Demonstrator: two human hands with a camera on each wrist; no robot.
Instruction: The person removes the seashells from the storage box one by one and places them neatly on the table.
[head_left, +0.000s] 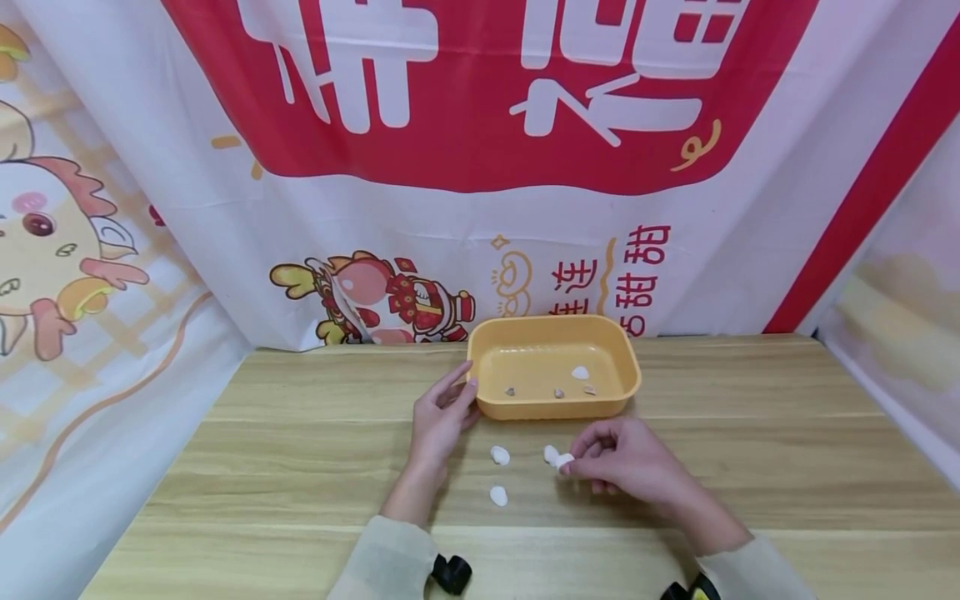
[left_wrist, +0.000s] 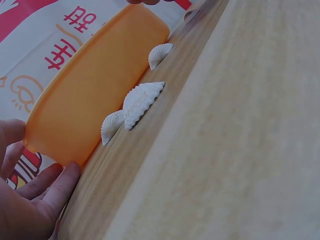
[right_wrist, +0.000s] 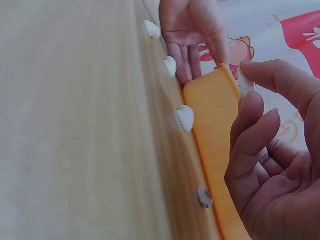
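Observation:
My right hand (head_left: 626, 462) pinches a small white seashell (right_wrist: 245, 82) between thumb and index finger, just above the table. My left hand (head_left: 438, 421) touches the left end of a yellow plastic basin (head_left: 551, 410), its fingers fairly straight against the wall and rim. Three white seashells lie in front of the basin: a ribbed one (head_left: 499, 455), another (head_left: 498, 496) nearer me, and a third (head_left: 551, 454) beside the pinched one. In the right wrist view a brownish shell (right_wrist: 204, 197) lies by the basin; my right hand hides it from the head view.
Inside the basin sit a white shell (head_left: 580, 372) and a few small brownish ones (head_left: 558, 393). Behind the wooden table (head_left: 315, 467) hangs a printed red and white cloth (head_left: 450, 208), close to the basin's back. More cloth hangs at both sides.

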